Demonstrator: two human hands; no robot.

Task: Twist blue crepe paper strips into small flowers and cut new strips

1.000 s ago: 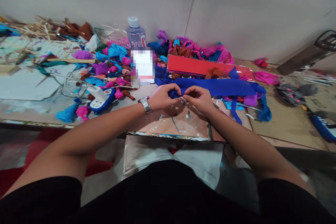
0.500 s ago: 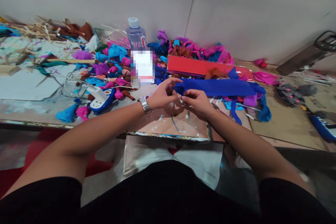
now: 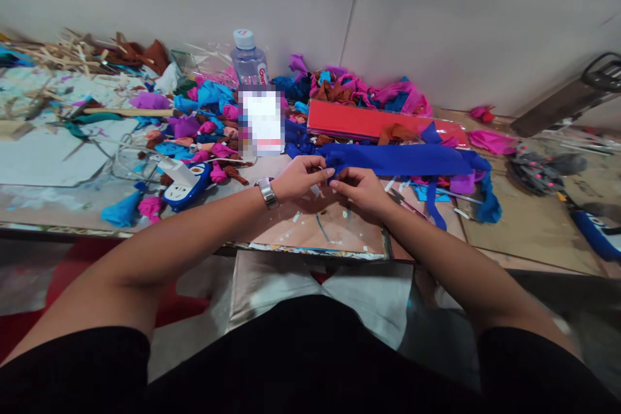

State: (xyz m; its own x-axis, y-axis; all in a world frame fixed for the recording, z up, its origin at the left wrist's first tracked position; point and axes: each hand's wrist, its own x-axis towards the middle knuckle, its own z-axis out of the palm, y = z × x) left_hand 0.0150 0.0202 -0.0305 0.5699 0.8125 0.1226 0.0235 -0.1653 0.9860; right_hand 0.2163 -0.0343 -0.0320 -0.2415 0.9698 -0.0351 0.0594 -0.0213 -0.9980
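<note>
Pinched between the fingers of both hands is the gathered left end of a dark blue crepe paper strip (image 3: 417, 160). My left hand (image 3: 301, 180), with a metal watch (image 3: 267, 193) on its wrist, grips the bunched end from the left. On the other side my right hand (image 3: 359, 189) is closed on the same folds with thumb and fingertips. From there the strip stretches flat to the right across the table. Scissors (image 3: 405, 202), partly hidden, lie just right of my right hand. Fingers cover part of the gathered paper.
Behind the hands lies a red paper pack (image 3: 378, 121). A clear bottle (image 3: 250, 59) stands behind an upright phone (image 3: 262, 123). Many coloured paper flowers (image 3: 213, 100) are heaped to the left, beside a blue-white power strip (image 3: 187, 187). The table edge (image 3: 310, 251) runs close in front.
The bunched blue end has turned slightly and sits a little lower between the hands. My left fingers, raised and spread before, have come down onto the paper.
</note>
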